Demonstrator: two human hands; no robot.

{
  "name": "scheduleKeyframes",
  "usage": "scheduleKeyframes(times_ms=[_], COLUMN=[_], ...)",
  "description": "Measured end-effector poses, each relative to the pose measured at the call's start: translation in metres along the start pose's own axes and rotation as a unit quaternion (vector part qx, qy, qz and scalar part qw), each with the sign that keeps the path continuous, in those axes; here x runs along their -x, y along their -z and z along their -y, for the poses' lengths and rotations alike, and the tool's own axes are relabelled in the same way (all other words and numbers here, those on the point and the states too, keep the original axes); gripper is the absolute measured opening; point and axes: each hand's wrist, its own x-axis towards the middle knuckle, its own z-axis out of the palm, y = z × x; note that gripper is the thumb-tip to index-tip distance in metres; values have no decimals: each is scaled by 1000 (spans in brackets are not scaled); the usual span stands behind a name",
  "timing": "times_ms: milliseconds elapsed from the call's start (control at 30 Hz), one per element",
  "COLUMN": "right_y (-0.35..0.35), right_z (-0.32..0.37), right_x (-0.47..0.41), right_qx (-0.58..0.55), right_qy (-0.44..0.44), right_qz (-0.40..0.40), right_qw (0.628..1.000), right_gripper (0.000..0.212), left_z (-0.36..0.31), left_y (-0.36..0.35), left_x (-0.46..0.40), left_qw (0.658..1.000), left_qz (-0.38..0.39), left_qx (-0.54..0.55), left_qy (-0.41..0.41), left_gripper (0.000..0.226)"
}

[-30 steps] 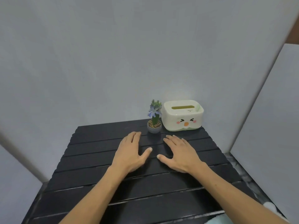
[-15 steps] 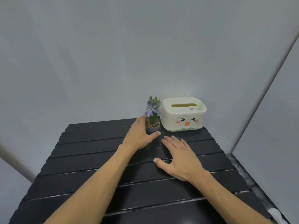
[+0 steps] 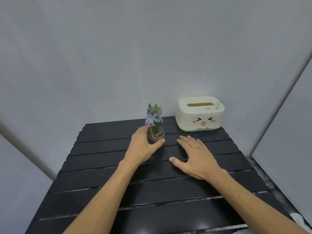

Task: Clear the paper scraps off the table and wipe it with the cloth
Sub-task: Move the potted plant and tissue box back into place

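On the left side, bare slats of the black table [image 3: 104, 168] run out to its notched edge, with grey wall panels standing behind and beside it. Moving in, the left hand [image 3: 141, 146] reaches up the table and is wrapped around the small grey plant pot [image 3: 154, 138]: fingers curl behind the pot's left side, the thumb presses across its front, so it is grasping the pot. The pot stands upright on the slats near the back edge, pebbles showing on top, a green stem and pale purple flower rising above the knuckles. Just right of the pot there is a strip of bare table, and then the right hand [image 3: 195, 157], lying flat, palm down, fingers spread and relaxed, holding nothing, its fingertips pointing toward the back. Beyond those fingertips and a little to the right sits the white tissue box [image 3: 200, 114] with its squinting cartoon face, close to the wall, apart from both hands. As for paper scraps or the cloth, none can be made out on the slats; at the far lower right, past the table's corner, a pale rounded object [image 3: 299, 220] peeks in, too cut off to identify.
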Motion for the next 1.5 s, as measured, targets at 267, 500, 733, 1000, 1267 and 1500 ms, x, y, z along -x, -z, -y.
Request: scheduleKeyframes(times_ms=[267, 500, 733, 1000, 1267, 1500], right_y=[4, -3, -11, -12, -16, -18], right_z=[35, 77, 89, 91, 89, 89], right_x=[21, 48, 59, 58, 58, 57], right_qx=[-22, -22, -18, 6, -2, -2], right_qy=[4, 33, 22, 20, 27, 27], right_qz=[-1, 5, 18, 28, 9, 4], right_qw=[1000, 999, 999, 999, 1000, 1000], right_gripper=[87, 90, 88, 88, 89, 88], left_z=[20, 32, 37, 36, 38, 45], left_y=[45, 73, 80, 79, 77, 74], left_x=[65, 101, 118, 119, 113, 108], left_qw=[1000, 999, 999, 998, 998, 998], left_qz=[-19, -29, -26, -27, -23, -31], left_qx=[-14, -13, -7, -4, -4, -18], left_qy=[12, 30, 39, 54, 55, 53], left_gripper=[54, 53, 55, 71, 82, 76])
